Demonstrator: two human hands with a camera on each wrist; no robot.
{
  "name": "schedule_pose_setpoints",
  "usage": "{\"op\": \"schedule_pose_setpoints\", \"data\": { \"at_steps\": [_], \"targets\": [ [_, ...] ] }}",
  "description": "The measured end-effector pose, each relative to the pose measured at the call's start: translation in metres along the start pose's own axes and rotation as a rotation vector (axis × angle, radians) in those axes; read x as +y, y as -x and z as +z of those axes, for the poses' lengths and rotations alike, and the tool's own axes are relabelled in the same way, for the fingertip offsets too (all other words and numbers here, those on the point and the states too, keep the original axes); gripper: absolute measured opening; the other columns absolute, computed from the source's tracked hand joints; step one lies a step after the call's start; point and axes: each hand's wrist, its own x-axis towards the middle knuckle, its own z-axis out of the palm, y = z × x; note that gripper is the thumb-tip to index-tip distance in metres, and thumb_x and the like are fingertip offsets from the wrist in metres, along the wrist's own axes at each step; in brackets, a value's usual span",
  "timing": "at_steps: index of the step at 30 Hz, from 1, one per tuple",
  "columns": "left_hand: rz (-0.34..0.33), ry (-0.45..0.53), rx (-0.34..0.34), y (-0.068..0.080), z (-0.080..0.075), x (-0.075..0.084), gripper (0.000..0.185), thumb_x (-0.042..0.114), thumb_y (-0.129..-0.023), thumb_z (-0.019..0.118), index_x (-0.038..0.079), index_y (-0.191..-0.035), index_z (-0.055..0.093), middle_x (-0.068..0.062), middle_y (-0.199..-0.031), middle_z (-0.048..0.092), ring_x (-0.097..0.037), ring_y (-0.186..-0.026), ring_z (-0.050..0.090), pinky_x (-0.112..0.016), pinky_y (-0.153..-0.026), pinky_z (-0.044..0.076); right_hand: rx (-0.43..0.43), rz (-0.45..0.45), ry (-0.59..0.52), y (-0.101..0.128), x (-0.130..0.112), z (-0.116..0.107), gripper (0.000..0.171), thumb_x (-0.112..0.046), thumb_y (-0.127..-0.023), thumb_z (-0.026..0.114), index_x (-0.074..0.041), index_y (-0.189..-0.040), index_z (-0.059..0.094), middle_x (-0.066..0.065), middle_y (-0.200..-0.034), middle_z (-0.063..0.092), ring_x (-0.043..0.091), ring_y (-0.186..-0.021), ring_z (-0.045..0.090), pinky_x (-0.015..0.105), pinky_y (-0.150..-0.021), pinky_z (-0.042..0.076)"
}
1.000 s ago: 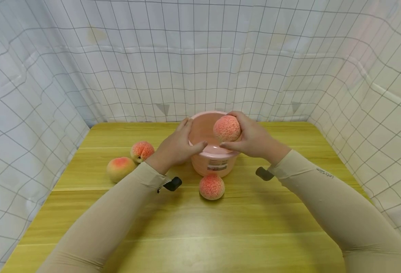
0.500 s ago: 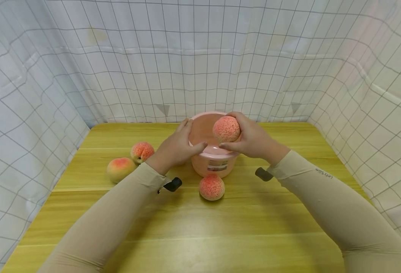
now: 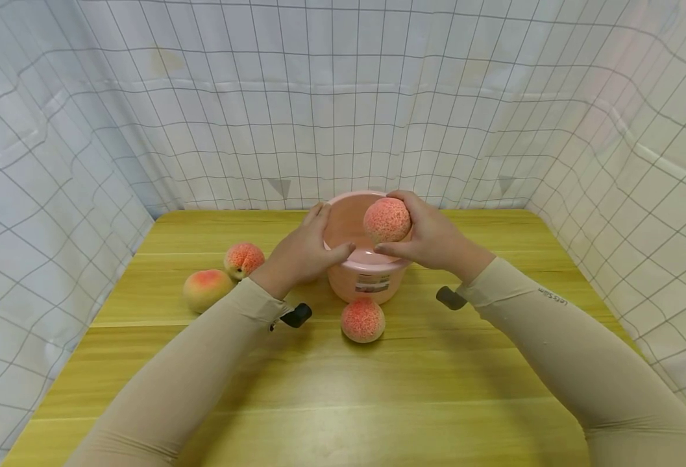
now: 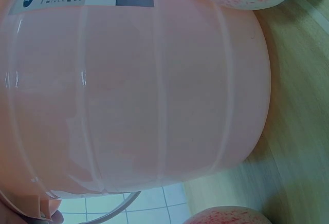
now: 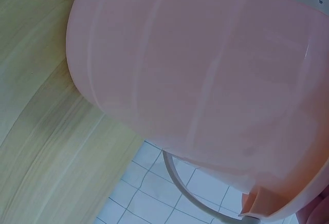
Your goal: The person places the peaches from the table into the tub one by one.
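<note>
A pink plastic bucket (image 3: 338, 283) stands upright near the table's back edge, its printed label facing me. My left hand (image 3: 303, 251) grips its left rim, with the thumb over the front edge. My right hand (image 3: 436, 237) holds a pink, speckled peach (image 3: 387, 220) above the bucket's right side, between thumb and fingers. In front of the bucket lies another peach (image 3: 363, 320), close to its base. The bucket wall (image 4: 128, 90) fills the left wrist view. In the right wrist view the bucket (image 5: 180, 54) hides the held peach.
Two more peaches, one reddish (image 3: 243, 259) and one yellower (image 3: 207, 290), lie left of the bucket by my left forearm. A curved bucket handle (image 5: 193, 196) hangs at the far side. White gridded curtains (image 3: 343, 104) surround the wooden table (image 3: 343, 402).
</note>
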Motion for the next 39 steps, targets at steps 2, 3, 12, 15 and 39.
{"op": "schedule_pose_setpoints", "data": {
  "at_steps": [2,3,12,15,39],
  "targets": [
    [-0.002,-0.002,0.001,-0.0002,0.0001,-0.0003,0.107,0.066,-0.091,0.059,0.014,-0.171,0.012,-0.012,-0.179,0.006,-0.042,-0.156,0.034,-0.063,-0.121,0.038,0.001,0.01,0.004,-0.0002,0.0003,0.0001,0.085,-0.028,-0.082,0.092,-0.012,-0.149,0.043,0.01,-0.136,0.062,0.027,-0.119,0.068,0.049,-0.102,0.058],
    [-0.003,-0.003,0.0,-0.0005,0.0002,-0.0005,0.107,0.066,-0.091,0.059,0.014,-0.171,0.011,-0.011,-0.179,0.006,-0.042,-0.156,0.034,-0.063,-0.121,0.038,0.002,0.015,0.005,-0.0004,0.0007,0.0002,0.086,-0.029,-0.082,0.092,-0.012,-0.149,0.042,0.009,-0.136,0.062,0.027,-0.119,0.068,0.049,-0.102,0.058],
    [-0.003,-0.003,-0.004,-0.001,0.0,-0.0001,0.106,0.065,-0.093,0.059,0.012,-0.171,0.011,-0.011,-0.179,0.005,-0.041,-0.158,0.03,-0.063,-0.122,0.036,0.004,0.023,-0.012,-0.0009,0.0008,0.0015,0.087,-0.028,-0.082,0.093,-0.01,-0.151,0.042,0.011,-0.139,0.061,0.028,-0.12,0.067,0.05,-0.102,0.058],
    [0.0,-0.003,-0.002,-0.0008,-0.0002,0.0004,0.104,0.063,-0.093,0.06,0.013,-0.171,0.011,-0.012,-0.179,0.005,-0.041,-0.158,0.03,-0.063,-0.122,0.036,0.005,0.022,-0.019,-0.0017,0.0014,0.002,0.087,-0.027,-0.082,0.093,-0.01,-0.151,0.042,0.011,-0.139,0.06,0.028,-0.121,0.067,0.05,-0.103,0.058],
    [0.012,0.004,-0.015,0.0002,-0.0009,0.0001,0.105,0.064,-0.095,0.059,0.01,-0.171,0.009,-0.013,-0.179,0.004,-0.041,-0.159,0.028,-0.064,-0.123,0.035,0.028,0.002,0.022,0.0023,0.0026,-0.0011,0.088,-0.039,-0.089,0.085,-0.008,-0.157,0.038,0.018,-0.154,0.05,0.04,-0.14,0.05,0.058,-0.117,0.042]
  ]
}}
